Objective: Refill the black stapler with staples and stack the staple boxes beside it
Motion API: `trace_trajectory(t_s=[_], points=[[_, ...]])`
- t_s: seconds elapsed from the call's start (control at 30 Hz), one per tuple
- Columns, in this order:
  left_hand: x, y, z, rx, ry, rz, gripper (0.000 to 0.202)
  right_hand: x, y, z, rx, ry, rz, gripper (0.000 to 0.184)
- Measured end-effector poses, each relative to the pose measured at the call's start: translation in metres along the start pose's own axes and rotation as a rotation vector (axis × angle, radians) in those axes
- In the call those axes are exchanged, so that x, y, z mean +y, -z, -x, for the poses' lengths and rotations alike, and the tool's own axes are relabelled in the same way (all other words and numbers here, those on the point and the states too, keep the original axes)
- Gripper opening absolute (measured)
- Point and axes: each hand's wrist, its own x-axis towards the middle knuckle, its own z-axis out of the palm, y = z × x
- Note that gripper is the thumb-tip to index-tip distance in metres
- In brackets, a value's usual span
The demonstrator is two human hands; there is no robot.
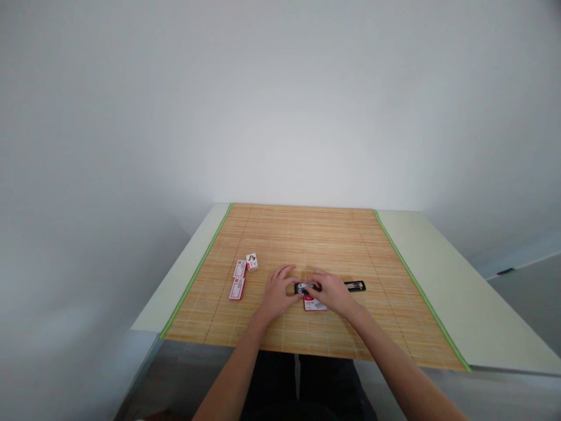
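Observation:
Both my hands meet over a small black and silver stapler [303, 287] on the bamboo mat [307, 245]. My left hand [278, 290] rests beside its left end with curled fingers touching it. My right hand [331, 290] covers its right end, fingers pinched on it. A red and white staple box [314, 304] lies flat just under my right hand. A second black stapler [356, 286] lies on the mat to the right of my right hand.
Three small red and white staple boxes [239, 279] lie in a group left of my hands, one [252, 261] standing tilted. The mat has green edges and covers a pale table [438, 263] against a white wall.

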Motion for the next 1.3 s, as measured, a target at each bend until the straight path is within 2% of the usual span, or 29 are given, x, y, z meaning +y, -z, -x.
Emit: trace_trajectory(t_s=[0.23,0.73,0.97,1.13,1.3], points=[[0.000,-0.001,0.000,0.009,0.013,-0.008,0.033,0.005,-0.005,0.002,0.086,0.063,-0.078,0.016],[0.001,0.000,0.000,-0.009,0.025,0.011,0.035,0.010,-0.008,0.006,0.115,0.051,-0.122,0.017],[0.002,-0.001,0.000,0.003,0.023,0.018,0.035,0.005,0.001,0.008,0.085,0.055,-0.071,0.019],[0.002,-0.001,0.000,0.011,0.017,0.018,0.035,0.007,0.011,0.019,0.091,0.012,0.026,0.020],[0.003,0.000,0.000,0.009,0.019,0.025,0.035,-0.003,0.004,0.027,0.079,-0.057,0.132,0.022]])
